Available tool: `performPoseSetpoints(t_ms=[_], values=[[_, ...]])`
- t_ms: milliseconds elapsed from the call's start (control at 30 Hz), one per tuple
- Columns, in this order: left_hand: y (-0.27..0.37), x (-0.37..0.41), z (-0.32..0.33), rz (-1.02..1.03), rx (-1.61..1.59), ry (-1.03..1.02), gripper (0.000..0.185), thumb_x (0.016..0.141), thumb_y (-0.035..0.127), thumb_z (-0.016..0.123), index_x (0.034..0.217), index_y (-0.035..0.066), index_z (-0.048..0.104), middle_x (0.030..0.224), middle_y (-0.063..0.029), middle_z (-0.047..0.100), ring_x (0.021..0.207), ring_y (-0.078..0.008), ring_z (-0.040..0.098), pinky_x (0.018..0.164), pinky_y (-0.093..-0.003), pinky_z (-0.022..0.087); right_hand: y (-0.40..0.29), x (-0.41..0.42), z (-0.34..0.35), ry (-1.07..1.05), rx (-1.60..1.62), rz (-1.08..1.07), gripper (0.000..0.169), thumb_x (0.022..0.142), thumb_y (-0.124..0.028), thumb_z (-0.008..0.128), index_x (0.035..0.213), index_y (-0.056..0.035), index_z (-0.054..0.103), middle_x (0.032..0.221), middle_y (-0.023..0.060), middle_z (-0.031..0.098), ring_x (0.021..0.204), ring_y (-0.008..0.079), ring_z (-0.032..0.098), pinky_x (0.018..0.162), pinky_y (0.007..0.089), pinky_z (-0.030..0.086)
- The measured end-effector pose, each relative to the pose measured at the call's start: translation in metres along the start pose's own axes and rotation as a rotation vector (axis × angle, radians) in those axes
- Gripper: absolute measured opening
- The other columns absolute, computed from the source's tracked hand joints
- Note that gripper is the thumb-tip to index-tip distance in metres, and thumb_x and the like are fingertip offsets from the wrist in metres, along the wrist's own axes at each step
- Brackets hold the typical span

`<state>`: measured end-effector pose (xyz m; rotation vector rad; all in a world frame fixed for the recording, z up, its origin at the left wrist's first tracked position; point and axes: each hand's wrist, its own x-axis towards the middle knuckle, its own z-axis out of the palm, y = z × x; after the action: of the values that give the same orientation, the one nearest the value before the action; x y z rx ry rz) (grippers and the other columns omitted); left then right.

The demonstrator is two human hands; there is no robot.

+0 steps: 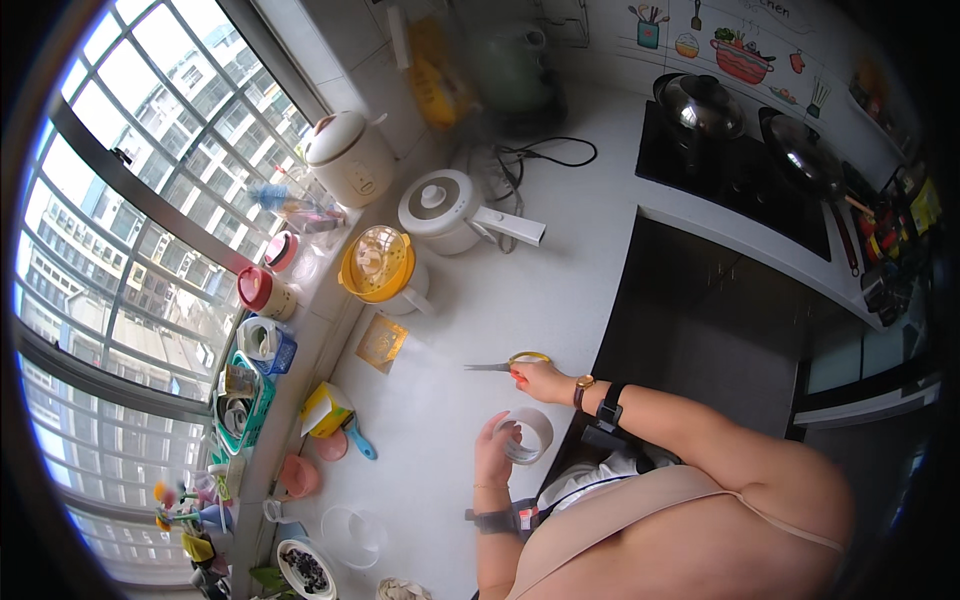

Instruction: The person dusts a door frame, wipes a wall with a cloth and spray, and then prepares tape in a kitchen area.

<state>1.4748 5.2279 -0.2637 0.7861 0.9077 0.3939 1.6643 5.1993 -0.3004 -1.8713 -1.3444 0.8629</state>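
My right hand [536, 379] is closed on a pair of scissors [491, 367] with yellow handles, the blades pointing left over the white countertop [465, 322]. Nearer my body, my left hand [495, 446] holds a wide roll of pale adhesive tape [529, 436], with fingers reaching into its ring. The two hands are apart. A gold patterned square [382, 343] lies flat on the counter, left of the scissors. Whether the scissor blades are fully together is hard to tell.
A yellow egg-cooker-like appliance [379, 266], a white electric pot [442, 214] and a rice cooker [351, 161] stand beyond. Along the window side are a yellow box [326, 410], a blue-handled brush [361, 441] and a pink cup [298, 476]. Lidded pans [701, 109] sit on the black cooktop [735, 180].
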Motion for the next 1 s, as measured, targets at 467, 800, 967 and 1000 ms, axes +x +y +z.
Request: performPoseSetpoints(t_ms=[467, 800, 967, 1000], values=[[0.051, 0.015, 0.025, 0.161, -0.172, 0.342, 0.036, 0.075, -0.006, 0.051, 0.111, -0.001, 0.051, 0.090, -0.0081, 0.058, 0.073, -0.0156, 0.056, 0.066, -0.0269, 0.048, 0.016, 0.080, -0.018, -0.482, -0.169, -0.205, 0.016, 0.078, -0.006, 0.050, 0.093, -0.0012, 0.052, 0.095, 0.0199, 0.059, 0.092, 0.0362, 0.056, 0.075, 0.0443, 0.045], [0.102, 0.023, 0.110, 0.550, 0.125, 0.337, 0.046, 0.069, -0.009, 0.054, 0.114, -0.001, 0.052, 0.108, -0.0089, 0.057, 0.101, -0.0188, 0.053, 0.088, -0.0305, 0.042, -0.070, 0.046, -0.175, -0.698, 0.635, -0.125, 0.034, 0.087, -0.022, 0.059, 0.113, 0.0000, 0.057, 0.097, 0.0040, 0.061, 0.087, 0.0099, 0.054, 0.081, 0.0253, 0.043], [0.117, 0.017, 0.128, 0.427, 0.132, 0.049, 0.048, 0.071, -0.009, 0.056, 0.118, 0.000, 0.049, 0.109, -0.0067, 0.056, 0.102, -0.0162, 0.053, 0.089, -0.0290, 0.043, -0.060, 0.034, -0.201, -0.737, 0.893, -0.062, 0.032, 0.089, -0.016, 0.057, 0.116, -0.0002, 0.056, 0.107, 0.0042, 0.060, 0.097, 0.0111, 0.053, 0.088, 0.0264, 0.042], [0.119, 0.015, 0.128, 0.408, 0.107, -0.008, 0.049, 0.071, -0.008, 0.058, 0.118, 0.000, 0.049, 0.109, -0.0063, 0.057, 0.102, -0.0159, 0.053, 0.089, -0.0291, 0.043, -0.056, 0.030, -0.204, -0.707, 0.944, -0.060, 0.032, 0.089, -0.016, 0.057, 0.117, 0.0001, 0.055, 0.109, 0.0043, 0.059, 0.099, 0.0114, 0.053, 0.089, 0.0265, 0.042]])
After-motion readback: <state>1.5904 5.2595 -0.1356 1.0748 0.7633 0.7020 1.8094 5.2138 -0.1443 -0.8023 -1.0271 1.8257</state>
